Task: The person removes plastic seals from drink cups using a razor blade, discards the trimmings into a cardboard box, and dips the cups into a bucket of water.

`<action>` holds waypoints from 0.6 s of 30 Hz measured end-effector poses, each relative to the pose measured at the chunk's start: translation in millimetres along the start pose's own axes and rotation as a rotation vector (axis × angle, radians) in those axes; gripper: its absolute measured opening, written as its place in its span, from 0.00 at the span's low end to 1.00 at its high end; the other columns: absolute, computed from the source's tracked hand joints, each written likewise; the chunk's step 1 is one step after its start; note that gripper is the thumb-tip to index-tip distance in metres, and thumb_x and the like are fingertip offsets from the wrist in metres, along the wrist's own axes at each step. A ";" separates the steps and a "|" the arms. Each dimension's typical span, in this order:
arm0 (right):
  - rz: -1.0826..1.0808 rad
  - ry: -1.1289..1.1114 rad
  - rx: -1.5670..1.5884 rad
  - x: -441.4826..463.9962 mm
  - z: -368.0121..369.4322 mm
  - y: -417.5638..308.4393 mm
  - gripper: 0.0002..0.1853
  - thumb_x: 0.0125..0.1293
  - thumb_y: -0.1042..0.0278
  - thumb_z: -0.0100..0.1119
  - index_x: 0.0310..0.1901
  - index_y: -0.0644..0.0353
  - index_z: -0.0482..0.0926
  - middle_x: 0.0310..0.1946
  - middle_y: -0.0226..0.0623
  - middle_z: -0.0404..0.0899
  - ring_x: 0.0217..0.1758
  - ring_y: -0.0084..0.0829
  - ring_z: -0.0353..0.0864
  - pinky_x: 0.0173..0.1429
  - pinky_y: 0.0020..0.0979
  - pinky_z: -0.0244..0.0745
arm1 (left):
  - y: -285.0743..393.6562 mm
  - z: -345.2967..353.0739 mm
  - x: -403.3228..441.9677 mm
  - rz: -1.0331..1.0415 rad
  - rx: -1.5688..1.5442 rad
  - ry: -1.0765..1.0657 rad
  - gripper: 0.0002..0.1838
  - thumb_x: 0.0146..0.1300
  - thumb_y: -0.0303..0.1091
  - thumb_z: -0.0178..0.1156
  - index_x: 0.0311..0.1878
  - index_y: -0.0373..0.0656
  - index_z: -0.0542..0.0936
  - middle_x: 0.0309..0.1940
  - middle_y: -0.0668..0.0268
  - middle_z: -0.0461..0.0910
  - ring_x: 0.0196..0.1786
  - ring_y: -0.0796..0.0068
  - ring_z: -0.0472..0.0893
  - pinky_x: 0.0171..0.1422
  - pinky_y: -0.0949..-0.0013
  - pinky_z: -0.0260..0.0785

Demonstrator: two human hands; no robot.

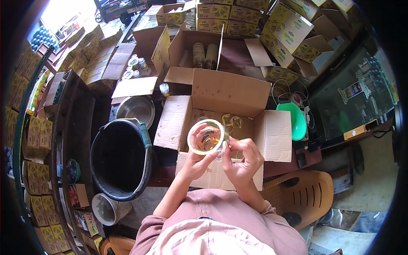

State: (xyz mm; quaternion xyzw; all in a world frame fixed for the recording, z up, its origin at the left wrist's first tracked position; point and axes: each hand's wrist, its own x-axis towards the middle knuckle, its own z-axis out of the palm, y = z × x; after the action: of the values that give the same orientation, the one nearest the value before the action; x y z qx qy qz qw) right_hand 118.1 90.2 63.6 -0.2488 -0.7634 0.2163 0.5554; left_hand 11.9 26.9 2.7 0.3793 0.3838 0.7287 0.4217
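Observation:
A clear plastic cup (209, 139) with printing on it is held over an open cardboard box (231, 93), its round rim facing up toward me. My left hand (196, 163) wraps around the cup from the left and below. At the cup's right side, my right hand (243, 163) pinches with thumb and fingers; a bit of yellow shows at the fingertips, too small to make out fully. Inside the box lie curled yellow printed strips (233, 122), just beyond my hands.
To the left stand a large black bucket (121, 159), a metal bowl (136, 111) and a grey pail (111, 209). A green bowl (292, 121) sits right of the box. Farther back, another carton (187, 51) holds stacked cups (199, 55). An orange plastic chair (304, 193) is at right.

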 end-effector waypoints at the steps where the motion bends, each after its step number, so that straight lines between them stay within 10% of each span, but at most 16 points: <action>1: -0.011 0.021 -0.012 0.3 0.5 1.2 0.07 0.45 0.83 0.62 0.28 0.64 0.78 0.21 0.36 0.76 0.22 0.24 0.76 0.25 0.22 0.69 | -1.7 -0.6 0.1 0.038 0.047 0.000 0.36 0.56 0.22 0.57 0.65 0.36 0.50 0.61 0.59 0.51 0.64 0.68 0.58 0.65 0.67 0.56; 18: 0.016 0.024 -0.005 -3.2 -1.2 -0.3 0.08 0.43 0.81 0.64 0.28 0.63 0.76 0.24 0.37 0.78 0.22 0.26 0.77 0.27 0.22 0.70 | 7.5 7.7 1.0 0.208 0.378 0.002 0.37 0.53 0.24 0.62 0.63 0.38 0.52 0.54 0.58 0.61 0.59 0.66 0.66 0.61 0.67 0.60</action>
State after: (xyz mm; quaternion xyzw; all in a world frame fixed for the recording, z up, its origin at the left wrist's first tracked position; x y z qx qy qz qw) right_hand 120.1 88.1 61.8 -0.2586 -0.7553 0.2159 0.5621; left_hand 15.8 27.0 12.8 0.4886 0.4730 0.6835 0.2653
